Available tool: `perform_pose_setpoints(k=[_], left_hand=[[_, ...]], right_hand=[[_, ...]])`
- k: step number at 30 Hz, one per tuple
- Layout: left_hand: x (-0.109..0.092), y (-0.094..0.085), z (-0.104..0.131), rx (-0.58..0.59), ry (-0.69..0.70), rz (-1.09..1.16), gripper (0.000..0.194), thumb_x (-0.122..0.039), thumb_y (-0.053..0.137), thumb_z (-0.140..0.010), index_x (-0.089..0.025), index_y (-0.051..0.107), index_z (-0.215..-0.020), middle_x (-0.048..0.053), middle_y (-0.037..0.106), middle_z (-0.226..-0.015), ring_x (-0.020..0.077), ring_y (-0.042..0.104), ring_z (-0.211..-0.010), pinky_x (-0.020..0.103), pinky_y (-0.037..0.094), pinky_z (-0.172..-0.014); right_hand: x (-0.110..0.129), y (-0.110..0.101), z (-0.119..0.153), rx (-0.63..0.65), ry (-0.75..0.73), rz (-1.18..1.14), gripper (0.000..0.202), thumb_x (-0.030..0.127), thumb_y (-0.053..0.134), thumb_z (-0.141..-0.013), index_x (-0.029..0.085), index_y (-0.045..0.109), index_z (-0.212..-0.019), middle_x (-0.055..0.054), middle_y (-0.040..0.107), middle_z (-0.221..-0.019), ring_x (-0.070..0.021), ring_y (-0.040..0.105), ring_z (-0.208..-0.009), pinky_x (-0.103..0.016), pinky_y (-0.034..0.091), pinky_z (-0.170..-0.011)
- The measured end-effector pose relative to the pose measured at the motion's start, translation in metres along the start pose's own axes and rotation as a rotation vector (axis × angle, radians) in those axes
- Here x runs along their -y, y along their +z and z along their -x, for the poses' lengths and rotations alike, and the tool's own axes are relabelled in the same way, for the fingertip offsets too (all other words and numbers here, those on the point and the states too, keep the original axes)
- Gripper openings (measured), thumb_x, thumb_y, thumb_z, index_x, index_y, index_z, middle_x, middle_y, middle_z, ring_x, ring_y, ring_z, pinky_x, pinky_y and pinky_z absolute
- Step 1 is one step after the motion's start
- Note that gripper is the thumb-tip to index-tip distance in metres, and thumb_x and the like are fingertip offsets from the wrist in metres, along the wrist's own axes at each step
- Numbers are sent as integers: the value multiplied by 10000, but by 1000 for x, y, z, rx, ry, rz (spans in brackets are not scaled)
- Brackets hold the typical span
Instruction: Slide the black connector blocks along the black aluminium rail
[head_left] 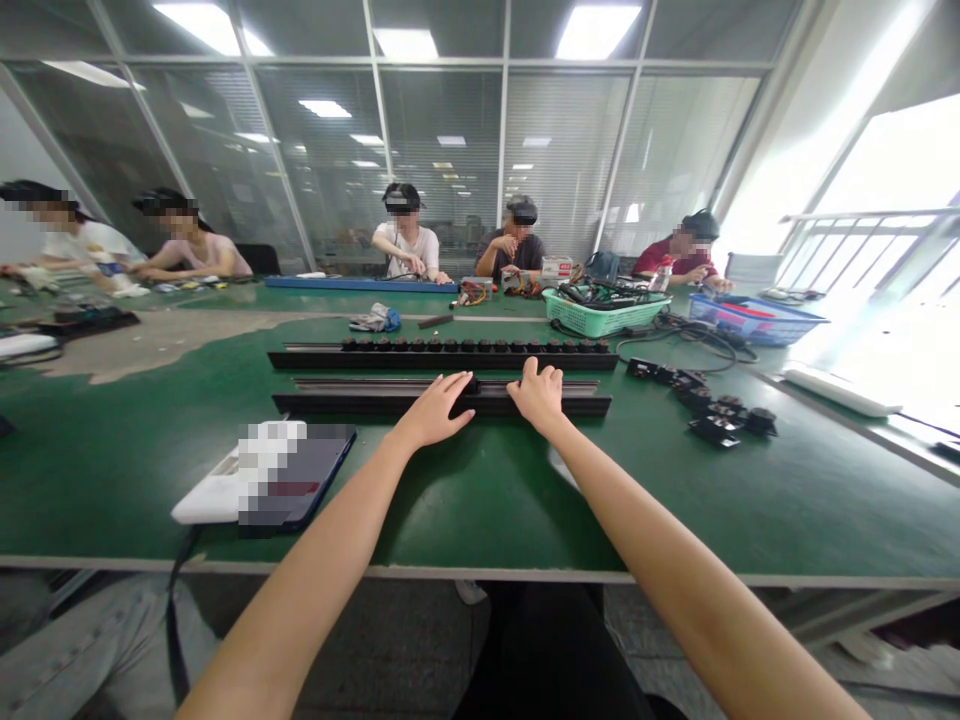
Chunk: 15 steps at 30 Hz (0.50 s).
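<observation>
A green counter [750, 520], marked by a pale patch [165, 345] on the left, stretches toward co-workers [414, 245] seated before a glass partition [442, 120]. Mid-counter, in front of a second rail [442, 362] bearing black modules [450, 345], lies a black rail [345, 403]; the left hand [433, 412] rests half-open on it, thumb apart, and the right hand [538, 398] curls against it, its hold impossible to tell

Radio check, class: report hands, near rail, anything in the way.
Left hand and right hand at near rail. Near rail lying crosswise, small dark part between hands. Far rail just beyond, lined with black parts.
</observation>
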<state>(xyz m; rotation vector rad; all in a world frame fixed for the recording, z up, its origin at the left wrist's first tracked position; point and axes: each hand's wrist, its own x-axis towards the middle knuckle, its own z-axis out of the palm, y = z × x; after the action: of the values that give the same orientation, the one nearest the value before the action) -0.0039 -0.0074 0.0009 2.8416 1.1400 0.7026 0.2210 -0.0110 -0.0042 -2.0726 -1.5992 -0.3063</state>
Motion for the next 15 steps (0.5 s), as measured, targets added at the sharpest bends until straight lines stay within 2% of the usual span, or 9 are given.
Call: perform_pose_setpoints(k=[4,8,12,15], left_hand=[[0,-1,1,-8,6,7,717,-482,480,-975,-124,356,-1584,178,405,-1641,277,371,-1531,503,235,-1292],[0,-1,1,-15,10,12,697,-464,490,-970,-177,349,-1590,145,410,-1645,261,376,-1530,496,233,-1294],[-1,0,0,-8,5,6,715,-465,492,-970,-130,355,-1586,167,392,-1650,280,370,-1532,481,227,-1297],[-1,0,-1,-6,-2,8,720,-468,492,-968,-135,349,-1590,162,396,-1649,283,370,-1531,475,238,-1294]], right_hand=[[-2,-2,2,50,-24,3,427,312,509,-942,97,504,-1311,-236,650,-1134,-347,560,-1072,-463,376,-971],[-7,-1,9,13,-46,-25,386,344,470,-981,124,519,-1295,-202,680,-1085,-330,568,-1054,-433,377,-965],[-16,-3,16,6,-74,-64,348,382,452,-1009,170,524,-1275,-170,709,-1064,-318,573,-1036,-392,386,-919],[-20,-7,16,31,-85,-80,317,386,451,-1018,180,537,-1243,-145,734,-1029,-306,593,-1016,-382,380,-922]])
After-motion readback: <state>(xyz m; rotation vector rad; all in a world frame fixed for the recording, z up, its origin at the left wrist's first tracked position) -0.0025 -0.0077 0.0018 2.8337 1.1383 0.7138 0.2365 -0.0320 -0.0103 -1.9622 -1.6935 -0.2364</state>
